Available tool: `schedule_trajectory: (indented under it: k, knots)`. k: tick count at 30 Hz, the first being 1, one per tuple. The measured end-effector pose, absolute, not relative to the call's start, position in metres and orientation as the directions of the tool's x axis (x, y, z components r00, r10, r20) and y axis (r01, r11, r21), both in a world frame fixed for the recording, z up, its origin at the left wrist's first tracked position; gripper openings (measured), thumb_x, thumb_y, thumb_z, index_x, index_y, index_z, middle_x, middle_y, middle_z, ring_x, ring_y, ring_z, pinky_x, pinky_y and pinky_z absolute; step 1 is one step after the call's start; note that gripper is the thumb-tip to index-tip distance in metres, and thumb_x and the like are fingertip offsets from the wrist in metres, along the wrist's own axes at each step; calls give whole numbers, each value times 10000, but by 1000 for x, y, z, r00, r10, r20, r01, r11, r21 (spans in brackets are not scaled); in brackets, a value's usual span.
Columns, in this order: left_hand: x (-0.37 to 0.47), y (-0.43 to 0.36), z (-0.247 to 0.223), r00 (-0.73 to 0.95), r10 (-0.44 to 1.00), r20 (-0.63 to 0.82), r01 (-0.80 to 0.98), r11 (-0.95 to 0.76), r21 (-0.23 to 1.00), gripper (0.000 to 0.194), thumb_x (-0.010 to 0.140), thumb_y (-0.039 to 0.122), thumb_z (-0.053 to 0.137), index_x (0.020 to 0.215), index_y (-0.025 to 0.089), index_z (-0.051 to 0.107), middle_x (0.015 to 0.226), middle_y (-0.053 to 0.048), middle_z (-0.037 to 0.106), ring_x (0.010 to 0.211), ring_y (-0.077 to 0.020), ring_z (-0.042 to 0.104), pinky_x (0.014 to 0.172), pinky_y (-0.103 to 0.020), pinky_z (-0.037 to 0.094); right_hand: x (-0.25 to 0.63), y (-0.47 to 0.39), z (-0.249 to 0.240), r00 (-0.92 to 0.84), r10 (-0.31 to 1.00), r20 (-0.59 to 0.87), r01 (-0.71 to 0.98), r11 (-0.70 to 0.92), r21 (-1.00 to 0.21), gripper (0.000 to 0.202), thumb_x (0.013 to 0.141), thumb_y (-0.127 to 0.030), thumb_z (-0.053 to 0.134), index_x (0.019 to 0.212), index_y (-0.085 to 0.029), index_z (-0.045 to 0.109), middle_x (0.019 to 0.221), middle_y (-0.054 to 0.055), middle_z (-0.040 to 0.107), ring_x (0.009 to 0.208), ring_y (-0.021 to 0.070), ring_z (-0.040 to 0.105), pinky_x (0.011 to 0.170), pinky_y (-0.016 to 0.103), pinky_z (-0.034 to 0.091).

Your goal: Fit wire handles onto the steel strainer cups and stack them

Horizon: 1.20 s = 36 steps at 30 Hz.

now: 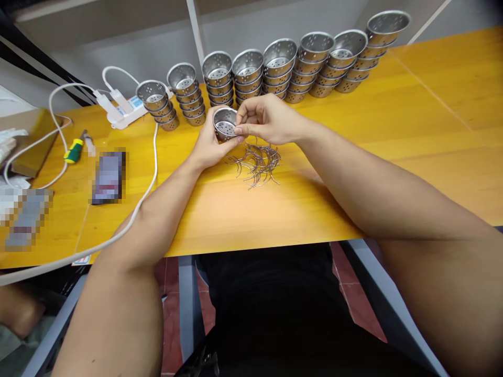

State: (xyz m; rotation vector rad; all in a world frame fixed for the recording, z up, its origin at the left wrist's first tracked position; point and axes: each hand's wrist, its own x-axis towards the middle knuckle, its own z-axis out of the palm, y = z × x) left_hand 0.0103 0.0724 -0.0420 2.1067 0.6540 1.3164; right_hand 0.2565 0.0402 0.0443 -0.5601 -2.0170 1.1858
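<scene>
A small perforated metal cup (225, 125) is in my left hand (212, 141), whose fingers and thumb wrap round its side. The cup tilts so that its open top and the holes in its bottom face me. At its right rim, my right hand (265, 120) is closed in a pinch, thumb against forefinger. Whatever sits between those fingertips is too small to make out. Just below my hands, a loose pile of thin curved metal wires (261, 159) lies on the yellow table (251, 220).
Stacks of similar perforated cups (278, 60) stand in a row along the back. To the left are a white power strip (128, 112) with cables, a green-and-yellow screwdriver (74, 151) and a blurred phone-like object (109, 177). A white cable (137, 209) passes over my left forearm.
</scene>
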Motion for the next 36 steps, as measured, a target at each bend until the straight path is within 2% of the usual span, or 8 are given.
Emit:
schedule_trajectory:
  k: [5, 9, 13, 17, 20, 26, 33, 36]
  knots:
    - [10, 69, -42, 385, 657, 648, 120, -732, 671, 949, 840, 748, 986, 1552, 342, 509, 1466, -87, 709, 1317, -283, 761, 1178, -484, 648, 258, 36, 45, -666, 652, 362, 40, 516, -856, 671, 842, -842, 967, 1042, -254, 710, 945, 39, 782, 871, 226, 741, 883, 404, 722]
    - [7, 74, -43, 347, 674, 653, 163, -729, 665, 968, 843, 784, 966, 1553, 332, 488, 1490, -105, 699, 1368, -298, 752, 1247, -505, 616, 258, 28, 49, -548, 705, 450, 188, 628, -755, 673, 903, -854, 889, 1244, -292, 741, 1214, 89, 816, 973, 276, 771, 1004, 488, 725]
    - [4, 79, -43, 304, 681, 666, 192, -729, 657, 1018, 826, 832, 950, 1576, 350, 458, 1528, -108, 668, 1449, -315, 718, 1317, -532, 569, 259, 23, 52, -501, 700, 509, 351, 702, -620, 551, 997, -777, 797, 1286, -308, 784, 1372, 128, 786, 1191, 349, 760, 1219, 559, 646]
    - [6, 76, -40, 256, 723, 642, 162, -687, 708, 1035, 790, 820, 986, 1556, 357, 465, 1505, -106, 673, 1445, -324, 714, 1327, -551, 571, 260, 22, 50, -527, 672, 520, 389, 735, -555, 448, 1034, -681, 759, 1302, -328, 820, 1508, 134, 734, 1443, 400, 664, 1347, 623, 551]
    - [7, 74, -39, 258, 721, 643, 164, -689, 706, 1022, 808, 812, 977, 1563, 355, 461, 1504, -106, 671, 1434, -318, 719, 1327, -550, 572, 259, 21, 48, -549, 657, 517, 395, 749, -532, 414, 1032, -622, 767, 1343, -356, 830, 1567, 116, 703, 1541, 403, 605, 1406, 655, 487]
    - [7, 77, -43, 285, 684, 671, 144, -723, 676, 983, 864, 785, 948, 1590, 359, 440, 1514, -108, 662, 1439, -312, 726, 1301, -523, 596, 256, 17, 48, -587, 635, 502, 366, 761, -535, 420, 1062, -597, 736, 1392, -362, 845, 1601, 114, 691, 1586, 401, 595, 1417, 661, 472]
    - [11, 75, -39, 278, 653, 705, 152, -754, 639, 988, 851, 853, 914, 1570, 371, 438, 1511, -107, 661, 1414, -313, 733, 1271, -528, 605, 256, 16, 46, -535, 634, 558, 333, 766, -550, 504, 1060, -705, 737, 1397, -334, 798, 1613, 134, 708, 1517, 404, 655, 1371, 625, 527]
    - [10, 75, -40, 280, 661, 696, 169, -748, 642, 978, 856, 845, 913, 1567, 372, 436, 1501, -102, 655, 1419, -316, 726, 1277, -537, 595, 256, 16, 44, -525, 641, 561, 346, 762, -548, 494, 1072, -705, 717, 1381, -330, 803, 1615, 124, 719, 1507, 393, 664, 1364, 615, 539]
